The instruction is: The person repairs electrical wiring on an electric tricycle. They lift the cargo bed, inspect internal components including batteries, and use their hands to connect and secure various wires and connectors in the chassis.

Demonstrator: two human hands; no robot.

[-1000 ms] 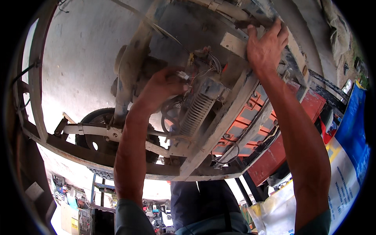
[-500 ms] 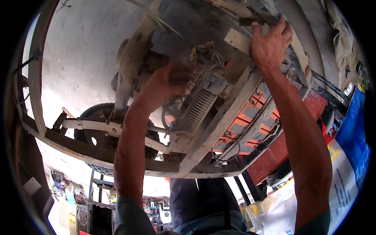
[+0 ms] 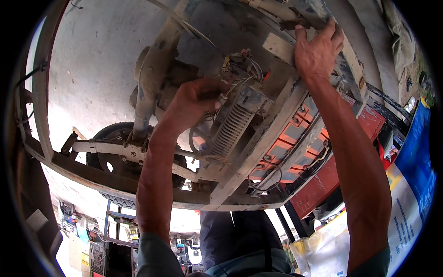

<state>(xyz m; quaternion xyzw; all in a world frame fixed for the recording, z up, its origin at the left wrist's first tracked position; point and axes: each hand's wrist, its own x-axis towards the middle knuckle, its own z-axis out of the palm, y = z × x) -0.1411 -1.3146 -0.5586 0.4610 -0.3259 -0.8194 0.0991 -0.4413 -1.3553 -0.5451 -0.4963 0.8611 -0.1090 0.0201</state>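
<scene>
In front of me is the dusty underside of a vehicle with a metal frame (image 3: 258, 152). My left hand (image 3: 191, 101) is closed, thumb and fingers pinching a small pale connector (image 3: 224, 97) on thin wires. Those wires run to a loose tangle of wiring (image 3: 249, 69) above a finned controller box (image 3: 233, 127). Beyond it, at the upper right, my right hand (image 3: 317, 53) grips the frame, its thumb and fingers bent over the metal beside a flat pale bracket (image 3: 278, 47). What lies under its palm is hidden.
Orange and grey batteries (image 3: 288, 145) sit between the frame bars, right of the controller. A wheel (image 3: 117, 131) and thick axle tube (image 3: 154, 78) are at left. A red panel (image 3: 323, 184) and a blue and white sheet (image 3: 406, 198) lie at right.
My left hand, blurred before, is now steady at the wires, its fingers together at the connector. The right hand stays on the frame, almost unmoved.
</scene>
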